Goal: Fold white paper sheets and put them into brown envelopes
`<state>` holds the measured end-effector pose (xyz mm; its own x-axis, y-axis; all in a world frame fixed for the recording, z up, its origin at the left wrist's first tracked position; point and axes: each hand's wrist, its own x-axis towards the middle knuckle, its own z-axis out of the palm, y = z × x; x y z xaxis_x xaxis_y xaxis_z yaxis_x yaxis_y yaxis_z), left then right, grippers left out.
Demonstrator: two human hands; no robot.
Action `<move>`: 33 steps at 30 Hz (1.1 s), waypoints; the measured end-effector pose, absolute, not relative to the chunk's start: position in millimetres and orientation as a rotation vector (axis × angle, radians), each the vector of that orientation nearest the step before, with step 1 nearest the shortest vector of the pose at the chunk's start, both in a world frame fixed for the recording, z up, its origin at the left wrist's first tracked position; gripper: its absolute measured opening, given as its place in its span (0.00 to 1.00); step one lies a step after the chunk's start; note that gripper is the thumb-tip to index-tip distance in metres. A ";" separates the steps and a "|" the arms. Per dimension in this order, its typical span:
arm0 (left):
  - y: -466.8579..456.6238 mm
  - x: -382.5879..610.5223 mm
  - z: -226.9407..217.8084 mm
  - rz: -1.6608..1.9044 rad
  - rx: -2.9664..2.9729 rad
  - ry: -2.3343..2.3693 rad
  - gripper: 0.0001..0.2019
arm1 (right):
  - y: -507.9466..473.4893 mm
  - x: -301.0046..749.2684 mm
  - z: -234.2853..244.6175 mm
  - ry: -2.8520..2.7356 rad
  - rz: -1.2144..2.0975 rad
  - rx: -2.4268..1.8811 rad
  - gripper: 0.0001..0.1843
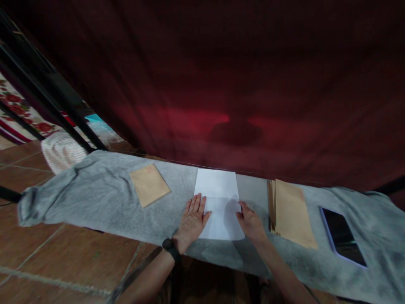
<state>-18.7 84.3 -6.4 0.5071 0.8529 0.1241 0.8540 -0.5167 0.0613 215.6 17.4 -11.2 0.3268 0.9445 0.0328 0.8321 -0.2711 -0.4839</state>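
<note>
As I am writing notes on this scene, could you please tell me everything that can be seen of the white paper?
The white paper is a plain, thin-looking sheet with no print discernible. A faint crease crosses it from side to side. It lies mostly flat and unfolded on the grey cloth, its far edge near the red curtain. The left hand rests palm down over its left edge; the right hand is at its right edge, its grip unclear.

Your paper [218, 207] is white, the envelopes [292, 211] tan, your watch [171, 250] black. You have grey cloth [104, 190], a dark red curtain [190, 84], a black phone [343, 236] edged in lilac, and red-flowered white fabric [14, 98].
</note>
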 end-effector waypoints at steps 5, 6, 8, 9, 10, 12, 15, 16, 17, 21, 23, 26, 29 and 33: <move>77.6 -21.4 -6.3 -0.166 -2.755 -1.500 0.31 | 11.2 222.7 -16.4 -1.573 0.506 -2.106 0.24; 75.7 -20.8 -6.4 -0.170 -2.759 -1.495 0.31 | 8.4 224.8 -16.9 -1.581 0.509 -2.121 0.23; 71.9 -17.9 -5.8 -0.192 -2.761 -1.491 0.30 | 2.0 228.8 -16.8 -1.607 0.479 -2.168 0.23; 70.3 -15.6 -5.2 -0.211 -2.762 -1.487 0.29 | -0.8 230.4 -15.8 -1.616 0.438 -2.203 0.23; 68.9 -12.8 -4.4 -0.237 -2.764 -1.474 0.28 | -2.8 231.5 -14.3 -1.622 0.382 -2.236 0.22; 66.4 -5.7 -2.8 -0.310 -2.781 -1.422 0.27 | -3.1 231.3 -9.7 -1.636 0.231 -2.270 0.19; 62.8 7.9 -4.0 -0.416 -2.832 -1.316 0.27 | 6.5 220.2 -3.3 -1.717 0.041 -2.151 0.21; 61.6 12.7 -6.0 -0.435 -2.849 -1.283 0.27 | 11.1 212.9 -2.6 -1.755 0.032 -2.082 0.23; 60.6 17.4 -8.7 -0.442 -2.862 -1.255 0.27 | 15.6 204.2 -2.7 -1.790 0.058 -2.015 0.24; 59.6 29.9 -21.4 -0.379 -2.849 -1.250 0.26 | 25.2 167.9 -10.6 -1.994 0.167 -1.871 0.28; 60.9 30.5 -24.9 -0.333 -2.828 -1.269 0.27 | 23.9 158.4 -16.0 -2.026 0.145 -1.904 0.29; 63.3 25.0 -24.2 -0.329 -2.800 -1.287 0.27 | 18.7 159.0 -23.3 -2.026 0.060 -1.964 0.30; 66.6 14.8 -20.2 -0.355 -2.764 -1.335 0.27 | 14.2 168.6 -29.4 -2.010 -0.033 -1.998 0.31; 73.5 -0.8 -18.1 -0.348 -2.715 -1.456 0.28 | 11.5 180.3 -35.3 -1.950 -0.090 -2.062 0.32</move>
<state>-0.8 73.5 -18.1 0.5338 0.8176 0.2159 0.8269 -0.5581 0.0689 180.3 11.5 -35.3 0.0763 0.9654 0.2492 0.9843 -0.0330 -0.1737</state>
